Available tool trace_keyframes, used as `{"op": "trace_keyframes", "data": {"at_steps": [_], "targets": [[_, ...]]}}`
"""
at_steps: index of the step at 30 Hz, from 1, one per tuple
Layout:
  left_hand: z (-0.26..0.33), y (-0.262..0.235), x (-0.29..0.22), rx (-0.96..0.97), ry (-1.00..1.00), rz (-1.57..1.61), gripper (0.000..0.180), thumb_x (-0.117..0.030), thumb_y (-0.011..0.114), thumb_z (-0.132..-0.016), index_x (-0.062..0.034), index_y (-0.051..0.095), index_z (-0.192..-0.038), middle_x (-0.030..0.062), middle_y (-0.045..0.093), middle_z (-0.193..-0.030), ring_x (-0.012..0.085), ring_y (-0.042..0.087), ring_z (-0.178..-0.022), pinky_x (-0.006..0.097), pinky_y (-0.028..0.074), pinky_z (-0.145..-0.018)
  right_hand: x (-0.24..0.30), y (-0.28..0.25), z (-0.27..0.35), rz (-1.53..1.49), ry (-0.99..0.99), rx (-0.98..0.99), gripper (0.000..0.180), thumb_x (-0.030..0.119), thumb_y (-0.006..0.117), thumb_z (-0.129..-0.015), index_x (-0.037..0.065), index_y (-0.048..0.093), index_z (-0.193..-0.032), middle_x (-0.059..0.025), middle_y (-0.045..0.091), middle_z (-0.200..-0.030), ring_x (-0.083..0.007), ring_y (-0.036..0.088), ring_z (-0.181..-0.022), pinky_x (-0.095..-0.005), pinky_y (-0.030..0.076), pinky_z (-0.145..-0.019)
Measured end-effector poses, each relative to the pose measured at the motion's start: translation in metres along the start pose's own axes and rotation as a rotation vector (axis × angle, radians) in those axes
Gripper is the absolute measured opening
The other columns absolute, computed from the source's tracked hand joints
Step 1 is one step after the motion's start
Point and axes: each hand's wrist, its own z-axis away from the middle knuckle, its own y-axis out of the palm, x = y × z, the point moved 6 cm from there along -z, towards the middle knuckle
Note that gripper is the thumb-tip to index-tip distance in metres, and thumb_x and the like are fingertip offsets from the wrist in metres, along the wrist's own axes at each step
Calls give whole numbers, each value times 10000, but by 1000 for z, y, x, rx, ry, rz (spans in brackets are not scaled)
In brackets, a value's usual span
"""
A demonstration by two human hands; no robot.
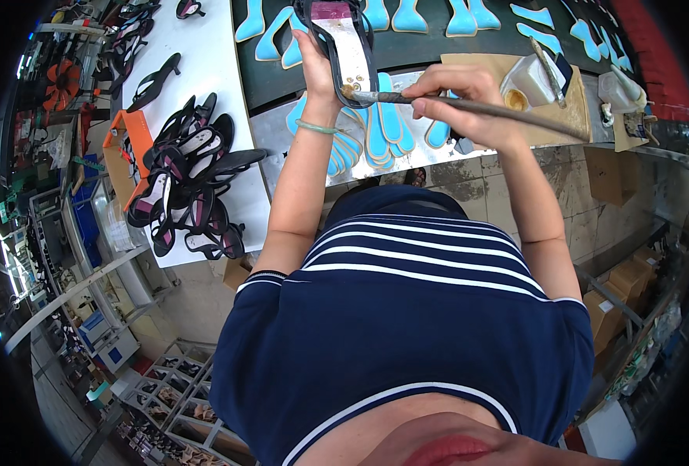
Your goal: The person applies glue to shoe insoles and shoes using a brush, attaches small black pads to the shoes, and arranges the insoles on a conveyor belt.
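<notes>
A black strappy sandal (351,48) is gripped in my left hand (315,71), its white insole facing up and a purple patch at the far end. My right hand (469,105) pinches a long-handled brush (535,120). The brush's bristles touch the near end of the insole, beside some brownish marks. Beneath the sandal and my right hand, blue insole pads (377,136) with tan edges lie fanned out on a metal table edge (430,161).
A pile of black sandals (193,175) lies on the white table (240,210) at left, by an orange bin (133,144). More blue pads (409,17) line the dark belt (484,50). At right, a white glue container (529,81) sits on cardboard (476,60).
</notes>
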Motion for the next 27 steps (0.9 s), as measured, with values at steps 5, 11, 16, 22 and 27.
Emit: {"op": "trace_keyframes", "data": {"at_steps": [5, 11, 16, 22, 27], "targets": [[3, 4, 6, 26, -104, -47, 648, -615, 170, -960, -120, 473, -1248, 53, 615, -1082, 170, 635, -911, 317, 552, -747, 1, -12, -26, -95, -4, 315, 115, 13, 679, -790, -39, 688, -893, -97, 650, -783, -150, 641, -674, -244, 507, -589], [6, 15, 17, 100, -262, -19, 722, -626, 161, -953, -56, 514, -1221, 89, 636, -1086, 190, 649, -938, 324, 552, -793, 8, -17, -49, -120, 8, 512, 118, 4, 666, -792, -55, 681, -893, -92, 636, -781, -146, 637, -669, -237, 515, -588], [11, 30, 14, 202, -341, -64, 777, -635, 138, -946, -17, 507, -1239, 128, 630, -1123, 232, 639, -1004, 350, 536, -862, 31, -15, -69, -149, -221, 722, 131, 6, 659, -841, -25, 679, -967, -70, 676, -844, -107, 639, -763, -226, 498, -654], [18, 28, 31, 352, -692, -5, 749, -636, 217, -945, -9, 446, -1285, 198, 550, -1216, 266, 606, -1064, 344, 525, -901, 28, -8, -74, -128, 202, 789, 149, 5, 660, -827, -11, 687, -973, -72, 674, -860, -116, 636, -778, -231, 500, -668], [22, 51, 22, 276, -564, -270, 329, -242, 376, -1004, 13, 539, -1136, 96, 598, -937, 155, 579, -775, 256, 485, -635, 34, -5, -75, -229, 238, 794, 173, -2, 671, -791, -9, 697, -961, -94, 671, -933, -141, 622, -818, -246, 491, -693]]}}
